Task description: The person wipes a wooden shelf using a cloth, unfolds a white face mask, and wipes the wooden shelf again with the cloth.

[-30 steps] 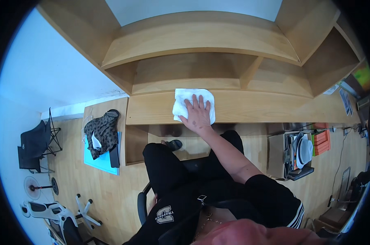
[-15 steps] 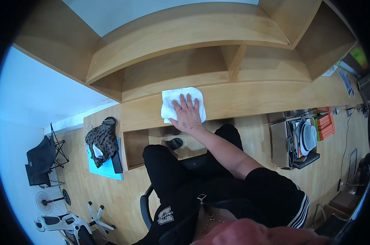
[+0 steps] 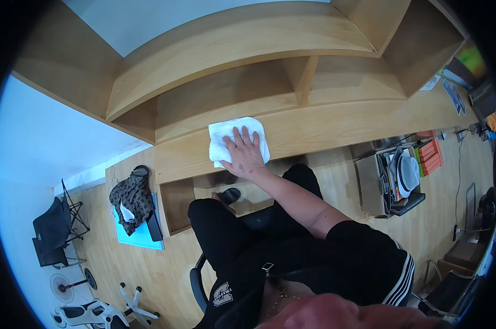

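Observation:
My right hand (image 3: 244, 158) lies palm down on a folded white cloth (image 3: 219, 138), its fingers stretched out and slightly apart. The cloth rests flat on the light wooden desktop (image 3: 325, 123), toward its left end, between the front edge and the shelf unit behind. My right forearm reaches up to it from the lower right. My left hand is not in view.
A wooden shelf unit (image 3: 242, 41) rises behind the desktop. On the floor at right stands a box (image 3: 371, 183) holding papers and a pale hat (image 3: 408, 174). To the left lie patterned clothing (image 3: 133, 198) and a light-blue flat item (image 3: 144, 238); a black folding chair (image 3: 52, 222) stands beyond.
The whole view has tilted and shifted a little, the scene sliding slightly left. My right hand stays flat on the cloth, with hardly any movement along the desktop.

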`<state>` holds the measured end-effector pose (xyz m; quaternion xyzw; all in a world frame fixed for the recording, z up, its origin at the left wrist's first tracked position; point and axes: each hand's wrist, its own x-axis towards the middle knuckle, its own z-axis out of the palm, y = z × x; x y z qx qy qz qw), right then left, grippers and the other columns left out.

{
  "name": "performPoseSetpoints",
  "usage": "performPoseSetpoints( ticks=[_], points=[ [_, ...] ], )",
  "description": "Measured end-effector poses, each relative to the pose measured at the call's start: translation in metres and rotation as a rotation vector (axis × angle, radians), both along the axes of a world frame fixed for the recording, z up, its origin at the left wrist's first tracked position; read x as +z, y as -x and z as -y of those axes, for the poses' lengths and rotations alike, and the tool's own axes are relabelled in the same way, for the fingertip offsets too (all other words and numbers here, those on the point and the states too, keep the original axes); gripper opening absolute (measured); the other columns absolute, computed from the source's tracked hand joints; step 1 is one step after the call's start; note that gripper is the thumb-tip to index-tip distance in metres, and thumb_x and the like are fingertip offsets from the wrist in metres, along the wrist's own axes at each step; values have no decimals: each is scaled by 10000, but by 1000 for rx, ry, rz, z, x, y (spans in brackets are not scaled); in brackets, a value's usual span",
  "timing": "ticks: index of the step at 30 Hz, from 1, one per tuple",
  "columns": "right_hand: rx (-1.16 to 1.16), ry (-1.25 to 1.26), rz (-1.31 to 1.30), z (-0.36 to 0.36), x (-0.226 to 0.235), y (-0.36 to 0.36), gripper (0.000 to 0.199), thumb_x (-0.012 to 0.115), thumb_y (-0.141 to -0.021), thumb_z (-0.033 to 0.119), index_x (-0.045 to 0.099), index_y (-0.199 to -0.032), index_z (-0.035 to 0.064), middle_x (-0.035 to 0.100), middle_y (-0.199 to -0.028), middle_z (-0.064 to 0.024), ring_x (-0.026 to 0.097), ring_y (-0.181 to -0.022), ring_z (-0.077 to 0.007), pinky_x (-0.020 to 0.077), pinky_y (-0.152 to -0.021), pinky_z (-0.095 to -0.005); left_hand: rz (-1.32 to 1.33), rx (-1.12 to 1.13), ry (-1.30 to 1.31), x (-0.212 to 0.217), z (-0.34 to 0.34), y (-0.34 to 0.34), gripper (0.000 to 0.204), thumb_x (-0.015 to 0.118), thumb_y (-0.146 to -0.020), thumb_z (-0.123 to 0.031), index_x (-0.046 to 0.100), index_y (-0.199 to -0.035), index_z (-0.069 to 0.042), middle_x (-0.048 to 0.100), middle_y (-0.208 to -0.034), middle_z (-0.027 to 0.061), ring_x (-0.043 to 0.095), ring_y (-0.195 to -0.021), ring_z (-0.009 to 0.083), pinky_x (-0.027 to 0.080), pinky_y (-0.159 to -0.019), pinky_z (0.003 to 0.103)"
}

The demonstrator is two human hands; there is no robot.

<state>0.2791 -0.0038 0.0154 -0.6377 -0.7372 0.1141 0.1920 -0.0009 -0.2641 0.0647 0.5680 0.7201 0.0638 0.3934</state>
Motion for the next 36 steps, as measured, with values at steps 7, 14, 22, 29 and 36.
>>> performPoseSetpoints(
  ticks=[7, 14, 22, 29, 36],
  points=[
    [0, -1, 9, 0, 1, 0, 730, 652, -810, 496, 461, -1410, 126, 312, -1521, -228, 222, -1427, -430, 130, -1122, -621, -9, -19, 30, 1, -5, 4, 550, 645, -926, -310, 515, -1340, 28, 607, -1250, 229, 576, -1199, 325, 446, -1008, 382],
    [-4, -24, 16, 1, 0, 2, 728, 652, -807, 503, 470, -1403, 127, 326, -1513, -227, 232, -1422, -431, 137, -1121, -619, -25, -25, 66, 5, -8, 5, 545, 645, -926, -312, 522, -1333, 28, 613, -1240, 230, 582, -1191, 325, 451, -1002, 382],
    [-3, -14, 8, -1, -1, 2, 726, 651, -807, 506, 473, -1401, 129, 317, -1520, -229, 227, -1426, -431, 133, -1121, -616, -53, -29, 108, 14, -14, 0, 538, 646, -925, -314, 531, -1325, 27, 620, -1229, 230, 590, -1182, 326, 456, -996, 383],
    [-2, -13, 7, 1, 0, 1, 722, 646, -811, 506, 471, -1402, 129, 312, -1522, -232, 221, -1429, -430, 127, -1122, -615, -87, -39, 147, 22, -21, -5, 533, 646, -924, -316, 538, -1318, 26, 626, -1219, 230, 596, -1174, 327, 461, -990, 383],
    [4, -11, 20, 0, 0, -1, 717, 639, -818, 509, 471, -1402, 128, 310, -1523, -232, 220, -1428, -431, 126, -1121, -617, -108, -18, 169, 29, -27, -15, 528, 646, -923, -317, 545, -1311, 26, 632, -1209, 231, 602, -1166, 327, 466, -984, 383]
  ],
)
